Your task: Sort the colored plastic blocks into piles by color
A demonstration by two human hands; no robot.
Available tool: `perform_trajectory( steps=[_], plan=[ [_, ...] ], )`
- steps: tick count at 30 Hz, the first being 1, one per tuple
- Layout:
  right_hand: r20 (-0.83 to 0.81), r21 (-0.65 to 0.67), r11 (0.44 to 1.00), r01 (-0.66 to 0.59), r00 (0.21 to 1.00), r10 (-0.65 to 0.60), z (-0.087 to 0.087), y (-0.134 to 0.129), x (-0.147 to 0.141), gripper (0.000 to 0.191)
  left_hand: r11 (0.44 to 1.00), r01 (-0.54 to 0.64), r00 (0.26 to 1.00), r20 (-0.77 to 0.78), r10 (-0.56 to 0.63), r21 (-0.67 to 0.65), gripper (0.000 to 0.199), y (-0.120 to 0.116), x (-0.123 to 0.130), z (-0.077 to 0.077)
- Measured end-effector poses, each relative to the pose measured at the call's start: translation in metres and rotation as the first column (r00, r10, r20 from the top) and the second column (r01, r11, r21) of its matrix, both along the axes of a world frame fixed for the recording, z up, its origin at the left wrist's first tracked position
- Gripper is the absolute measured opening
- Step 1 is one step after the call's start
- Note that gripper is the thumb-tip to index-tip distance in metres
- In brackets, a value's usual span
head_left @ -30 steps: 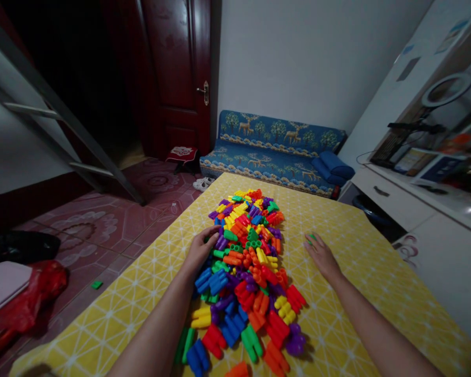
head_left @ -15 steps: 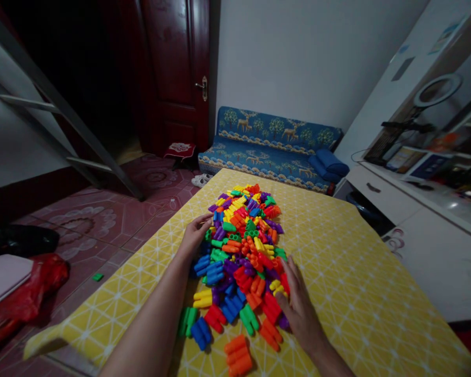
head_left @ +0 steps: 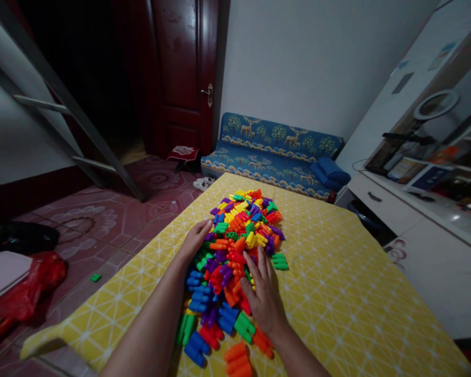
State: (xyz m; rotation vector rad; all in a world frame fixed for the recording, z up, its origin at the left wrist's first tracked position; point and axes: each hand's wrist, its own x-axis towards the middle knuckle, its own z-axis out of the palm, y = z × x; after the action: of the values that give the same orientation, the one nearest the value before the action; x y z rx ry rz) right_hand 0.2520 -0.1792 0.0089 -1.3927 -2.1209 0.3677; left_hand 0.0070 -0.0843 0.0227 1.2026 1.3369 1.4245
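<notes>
Head view: shows the right hand (head_left: 265, 298) shifted left since half a second ago, from the near right edge of the pile of coloured plastic blocks (head_left: 228, 251) to farther in over it, with some near blocks nudged leftward too. Places the pile lengthwise along the yellow patterned surface (head_left: 345, 267), between both hands and on toward the far end. Shows right-hand fingers spread over the blocks, thumb held apart. Shows the left hand (head_left: 194, 241) at the left edge of the pile, thumb close to the fingers; cannot tell of any pinch, fingertips being partly hidden. Puts a green block (head_left: 280, 262) at the pile's right side, an orange block (head_left: 238, 361) at the near end, a blue sofa (head_left: 270, 146) far beyond.
</notes>
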Motion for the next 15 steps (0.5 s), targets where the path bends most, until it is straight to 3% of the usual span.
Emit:
perform_trajectory(
  steps=[3, 5, 7, 9, 12, 15],
  plan=[
    [0.046, 0.078, 0.995, -0.055, 0.998, 0.051, 0.011, 0.003, 0.008, 0.060, 0.999, -0.037, 0.997, 0.070, 0.038, -0.015, 0.066, 0.003, -0.003, -0.007],
    [0.007, 0.200, 0.977, -0.070, 0.998, 0.070, 0.017, 0.020, 0.021, 0.055, 0.997, -0.075, 0.992, 0.102, 0.077, -0.026, 0.067, 0.005, -0.004, -0.012],
    [-0.088, 0.326, 0.945, -0.012, 0.995, 0.042, 0.019, 0.053, 0.039, 0.051, 0.994, -0.106, 0.986, 0.128, 0.109, -0.031, 0.065, 0.006, -0.004, -0.016],
    [-0.204, 0.356, 0.923, 0.148, 0.976, -0.078, 0.015, 0.099, 0.059, 0.050, 0.992, -0.120, 0.980, 0.153, 0.124, -0.036, 0.066, 0.007, -0.004, -0.018],
    [-0.214, 0.146, 0.906, 0.398, 0.907, -0.364, 0.004, 0.170, 0.082, 0.065, 0.991, -0.122, 0.978, 0.164, 0.129, -0.055, 0.069, 0.007, -0.004, -0.018],
    [-0.110, -0.063, 0.906, 0.419, 0.899, -0.424, -0.007, 0.222, 0.084, 0.077, 0.990, -0.127, 0.979, 0.154, 0.136, -0.068, 0.067, 0.007, -0.004, -0.018]
  ],
)
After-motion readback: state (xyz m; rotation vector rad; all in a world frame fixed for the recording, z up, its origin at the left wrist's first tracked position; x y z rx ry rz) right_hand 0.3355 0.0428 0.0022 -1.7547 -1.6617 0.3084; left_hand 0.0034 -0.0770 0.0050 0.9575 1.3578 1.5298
